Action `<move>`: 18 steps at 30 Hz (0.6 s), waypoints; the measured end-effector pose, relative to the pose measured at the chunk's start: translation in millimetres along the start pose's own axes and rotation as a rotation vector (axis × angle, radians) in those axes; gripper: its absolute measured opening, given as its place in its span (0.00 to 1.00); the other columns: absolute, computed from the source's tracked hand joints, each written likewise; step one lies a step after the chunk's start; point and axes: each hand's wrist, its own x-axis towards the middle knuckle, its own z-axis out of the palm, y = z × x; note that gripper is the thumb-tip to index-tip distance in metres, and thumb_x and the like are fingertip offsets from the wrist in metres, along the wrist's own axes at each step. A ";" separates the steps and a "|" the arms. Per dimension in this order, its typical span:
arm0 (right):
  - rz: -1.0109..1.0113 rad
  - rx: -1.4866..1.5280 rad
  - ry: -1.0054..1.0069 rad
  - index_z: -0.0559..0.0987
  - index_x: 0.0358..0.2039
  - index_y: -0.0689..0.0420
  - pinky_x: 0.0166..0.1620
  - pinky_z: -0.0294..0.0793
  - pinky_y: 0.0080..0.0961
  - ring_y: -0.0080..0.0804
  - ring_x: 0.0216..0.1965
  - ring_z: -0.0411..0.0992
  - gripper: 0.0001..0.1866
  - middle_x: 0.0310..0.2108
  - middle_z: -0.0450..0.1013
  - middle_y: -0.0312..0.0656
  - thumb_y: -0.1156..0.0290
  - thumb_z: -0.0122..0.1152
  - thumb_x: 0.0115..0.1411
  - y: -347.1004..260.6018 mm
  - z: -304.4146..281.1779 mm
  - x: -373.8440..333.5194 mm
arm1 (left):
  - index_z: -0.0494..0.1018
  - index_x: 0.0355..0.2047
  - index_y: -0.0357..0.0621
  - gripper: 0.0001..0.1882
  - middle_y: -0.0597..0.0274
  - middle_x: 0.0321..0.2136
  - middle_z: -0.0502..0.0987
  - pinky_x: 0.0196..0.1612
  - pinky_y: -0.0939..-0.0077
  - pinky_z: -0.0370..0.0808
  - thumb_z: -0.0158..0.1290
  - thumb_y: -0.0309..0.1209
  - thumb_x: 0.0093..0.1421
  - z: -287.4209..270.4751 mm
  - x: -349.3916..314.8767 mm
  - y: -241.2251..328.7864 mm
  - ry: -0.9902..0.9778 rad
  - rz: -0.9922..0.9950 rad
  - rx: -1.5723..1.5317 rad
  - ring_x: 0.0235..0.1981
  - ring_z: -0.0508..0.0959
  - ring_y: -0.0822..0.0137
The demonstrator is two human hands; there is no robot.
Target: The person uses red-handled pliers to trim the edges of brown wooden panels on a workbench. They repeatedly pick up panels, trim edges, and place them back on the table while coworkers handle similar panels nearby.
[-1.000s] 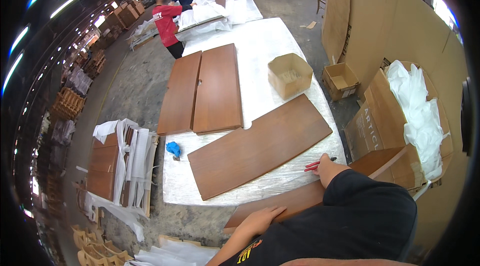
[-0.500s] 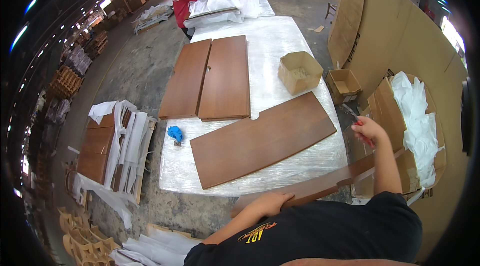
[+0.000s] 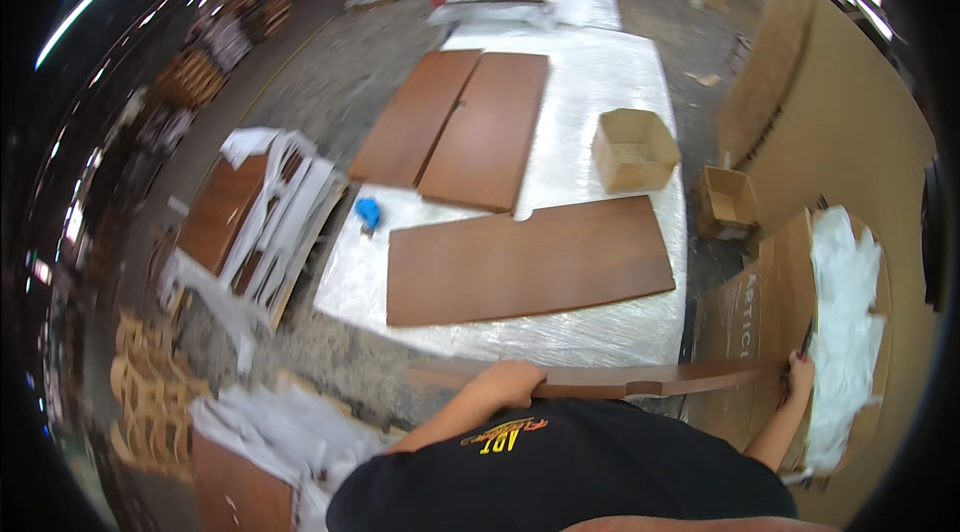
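My left hand (image 3: 513,383) clutched the brown wooden panel (image 3: 705,378); right hand (image 3: 799,374) reached its end, grip unclear!

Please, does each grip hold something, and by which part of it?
The left grip holds the near brown board by its upper edge, left of the middle. The right grip, at the board's right end, is too blurred to tell.
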 end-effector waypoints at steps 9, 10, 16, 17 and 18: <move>0.116 0.532 -0.144 0.77 0.36 0.58 0.25 0.74 0.33 0.32 0.23 0.73 0.03 0.27 0.74 0.38 0.73 0.60 0.64 -18.5 5.0 13.8 | 0.82 0.43 0.45 0.16 0.49 0.41 0.84 0.50 0.53 0.79 0.59 0.25 0.52 -2.2 -9.0 3.2 0.089 -0.046 0.012 0.47 0.83 0.47; 0.089 0.576 -0.114 0.77 0.36 0.58 0.23 0.74 0.33 0.33 0.21 0.73 0.02 0.26 0.74 0.38 0.74 0.59 0.64 -23.4 8.5 16.8 | 0.82 0.42 0.45 0.15 0.50 0.41 0.84 0.50 0.53 0.79 0.59 0.24 0.52 -3.3 -9.2 2.7 0.099 -0.046 0.017 0.47 0.83 0.47; 0.134 0.595 -0.223 0.75 0.32 0.55 0.22 0.73 0.34 0.32 0.22 0.71 0.01 0.26 0.72 0.37 0.75 0.58 0.62 -64.2 26.7 21.8 | 0.82 0.44 0.46 0.20 0.50 0.39 0.84 0.49 0.54 0.79 0.59 0.22 0.48 -9.7 -14.5 -8.0 0.136 -0.073 0.007 0.45 0.83 0.47; 0.135 0.621 -0.236 0.75 0.32 0.54 0.21 0.72 0.34 0.32 0.21 0.71 0.01 0.26 0.71 0.37 0.75 0.58 0.62 -72.1 31.3 20.1 | 0.81 0.47 0.46 0.23 0.50 0.38 0.84 0.49 0.53 0.79 0.59 0.22 0.47 -9.6 -15.3 -10.5 0.150 -0.062 0.032 0.45 0.83 0.46; 0.132 0.633 -0.212 0.75 0.32 0.54 0.21 0.72 0.35 0.32 0.21 0.71 0.01 0.26 0.71 0.37 0.74 0.58 0.61 -79.9 37.1 18.1 | 0.81 0.47 0.46 0.23 0.50 0.39 0.84 0.49 0.53 0.79 0.59 0.22 0.48 -9.1 -15.9 -13.2 0.156 -0.073 0.021 0.45 0.83 0.46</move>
